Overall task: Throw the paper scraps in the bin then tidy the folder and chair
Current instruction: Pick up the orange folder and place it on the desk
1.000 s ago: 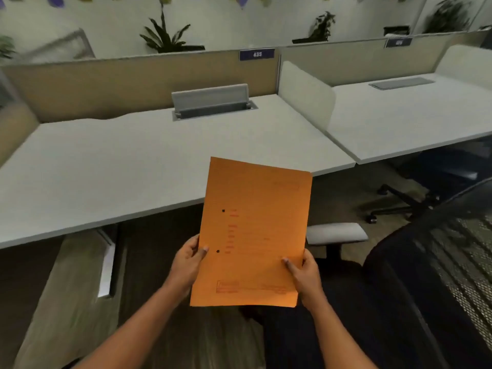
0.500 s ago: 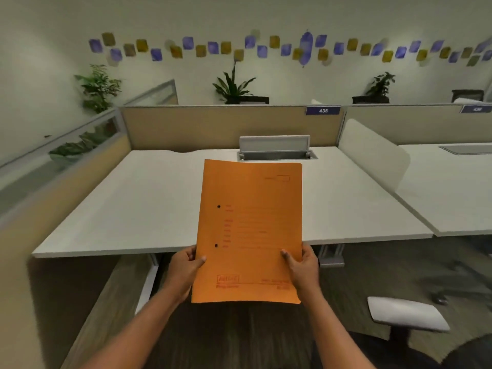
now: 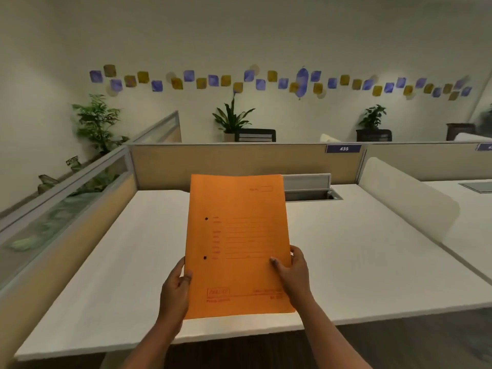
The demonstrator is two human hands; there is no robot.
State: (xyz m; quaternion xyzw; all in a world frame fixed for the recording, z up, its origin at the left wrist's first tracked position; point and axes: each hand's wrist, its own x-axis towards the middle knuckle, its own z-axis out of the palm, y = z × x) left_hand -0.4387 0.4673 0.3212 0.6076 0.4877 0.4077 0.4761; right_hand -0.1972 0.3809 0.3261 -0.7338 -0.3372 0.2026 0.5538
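An orange paper folder (image 3: 237,235) with red print and two punch holes is held flat-on in front of me, above the white desk (image 3: 359,262). My left hand (image 3: 174,291) grips its lower left edge, thumb on the front. My right hand (image 3: 294,275) grips its lower right edge, thumb on the front as well. The chair, the bin and any paper scraps are out of view.
A grey cable box (image 3: 308,187) with its lid up sits at the desk's back, partly behind the folder. Beige partitions (image 3: 239,163) close the back and left. A white side screen (image 3: 407,201) divides off the desk to the right. Potted plants (image 3: 233,118) stand beyond.
My view has risen and moved forward to the desk; the chair has dropped out of sight. The folder, still held by both hands, now hangs over the desk top instead of the floor.
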